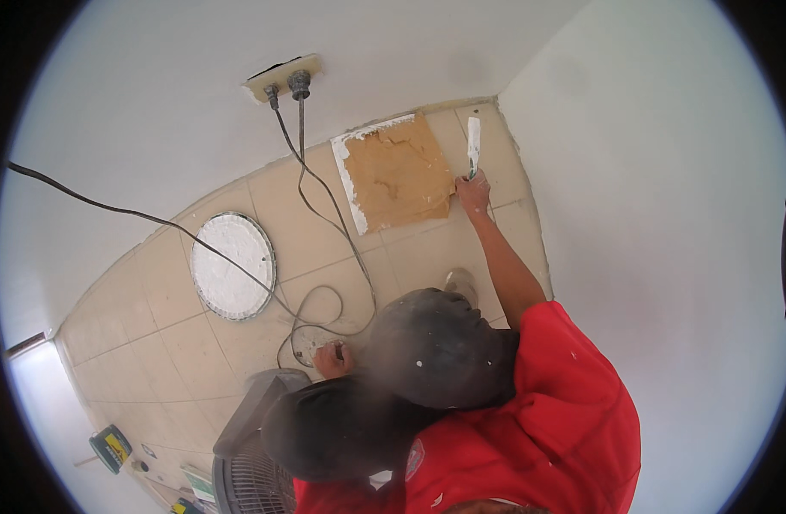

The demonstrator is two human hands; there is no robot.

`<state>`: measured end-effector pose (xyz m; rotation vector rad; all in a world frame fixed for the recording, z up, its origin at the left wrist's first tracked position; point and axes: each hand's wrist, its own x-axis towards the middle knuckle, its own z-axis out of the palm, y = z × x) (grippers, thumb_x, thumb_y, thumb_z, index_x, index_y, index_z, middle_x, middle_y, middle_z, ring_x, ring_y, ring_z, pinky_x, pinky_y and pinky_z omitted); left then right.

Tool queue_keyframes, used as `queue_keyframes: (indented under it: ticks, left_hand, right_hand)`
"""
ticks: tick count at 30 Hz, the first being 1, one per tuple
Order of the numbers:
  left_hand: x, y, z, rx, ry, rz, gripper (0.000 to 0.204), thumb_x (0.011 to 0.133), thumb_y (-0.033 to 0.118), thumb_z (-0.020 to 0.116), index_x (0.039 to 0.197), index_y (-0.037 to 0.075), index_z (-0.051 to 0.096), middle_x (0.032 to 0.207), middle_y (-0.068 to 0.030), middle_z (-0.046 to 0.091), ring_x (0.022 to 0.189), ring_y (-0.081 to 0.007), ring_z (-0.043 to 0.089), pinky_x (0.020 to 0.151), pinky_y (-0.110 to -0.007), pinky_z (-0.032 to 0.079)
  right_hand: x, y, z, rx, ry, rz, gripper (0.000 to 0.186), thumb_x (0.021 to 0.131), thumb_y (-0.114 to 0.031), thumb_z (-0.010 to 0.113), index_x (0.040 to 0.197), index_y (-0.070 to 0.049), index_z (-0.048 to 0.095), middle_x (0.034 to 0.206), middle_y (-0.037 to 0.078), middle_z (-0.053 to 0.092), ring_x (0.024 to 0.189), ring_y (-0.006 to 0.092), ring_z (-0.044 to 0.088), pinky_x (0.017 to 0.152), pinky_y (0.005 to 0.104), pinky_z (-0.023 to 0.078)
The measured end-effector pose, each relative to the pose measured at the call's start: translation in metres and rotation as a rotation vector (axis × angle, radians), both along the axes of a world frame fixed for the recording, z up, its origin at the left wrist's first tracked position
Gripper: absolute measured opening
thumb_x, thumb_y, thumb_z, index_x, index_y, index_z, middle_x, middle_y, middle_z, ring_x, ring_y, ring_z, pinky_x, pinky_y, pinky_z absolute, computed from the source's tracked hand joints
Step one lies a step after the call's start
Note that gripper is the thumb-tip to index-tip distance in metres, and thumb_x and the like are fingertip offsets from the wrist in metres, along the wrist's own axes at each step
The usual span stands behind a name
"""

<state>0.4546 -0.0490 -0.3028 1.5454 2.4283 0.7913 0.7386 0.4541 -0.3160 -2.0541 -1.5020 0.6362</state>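
My right hand (473, 194) is closed around a narrow, white-coated tool (473, 141) with a bit of green at its grip; I cannot tell whether it is a brush or a scraper. The tool points away toward the room's corner. Beside that hand, a sheet of brown paper (397, 171) lies on the floor, wrinkled, with white smears along its left and far edges. The hand is at the paper's right edge. Near my knees, my left hand (331, 360) is low to the floor, its fingers curled around something dark, partly hidden by my leg.
A round white disc or lid (233, 265) lies on the tiled floor (157, 308). Dark power cords (333, 206) run from a wall outlet (283, 77) across the tiles, near my left hand. At lower left are a fan (254, 484) and a green-and-yellow container (112, 448).
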Motion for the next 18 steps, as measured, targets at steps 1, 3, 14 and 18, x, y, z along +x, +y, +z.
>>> queue_keyframes:
  ticks: [1,3,14,18]
  left_hand:
    - [-0.002,-0.003,-0.001,0.034,0.007,0.0,0.015,0.078,0.021,0.072,0.089,0.011,0.069,0.078,-0.0074,0.065,0.078,-0.0316,0.061,0.072,-0.046,0.044]
    - [-0.006,-0.007,-0.004,-0.147,-0.005,0.002,0.014,0.078,0.021,0.073,0.087,0.01,0.069,0.078,-0.0076,0.065,0.078,-0.0317,0.061,0.072,-0.046,0.044]
    - [0.001,0.066,0.078,0.021,-0.057,-0.187,0.014,0.079,0.016,0.077,0.087,0.009,0.067,0.079,-0.0071,0.065,0.078,-0.0312,0.062,0.071,-0.044,0.047]
    - [-0.003,0.152,0.138,0.057,-0.154,-0.322,0.017,0.078,0.015,0.079,0.09,0.01,0.068,0.079,-0.0057,0.065,0.074,-0.0284,0.064,0.065,-0.041,0.05]
  right_hand:
    - [-0.006,-0.002,0.001,0.017,-0.039,-0.006,0.031,0.079,-0.021,0.073,0.095,0.003,0.06,0.087,0.025,0.069,0.086,0.0453,0.068,0.078,0.0516,0.054]
    - [-0.014,-0.005,0.006,0.01,-0.072,-0.005,0.034,0.079,-0.023,0.072,0.1,0.002,0.06,0.093,0.025,0.069,0.091,0.0459,0.068,0.081,0.0531,0.054]
    - [-0.012,0.002,-0.013,-0.015,-0.011,0.033,0.032,0.082,-0.02,0.071,0.101,0.003,0.06,0.094,0.028,0.07,0.094,0.0472,0.068,0.083,0.0548,0.053]
    - [-0.013,0.0,-0.019,0.014,-0.028,-0.029,0.035,0.082,-0.023,0.073,0.1,0.004,0.059,0.093,0.027,0.069,0.093,0.0466,0.068,0.082,0.0539,0.053]
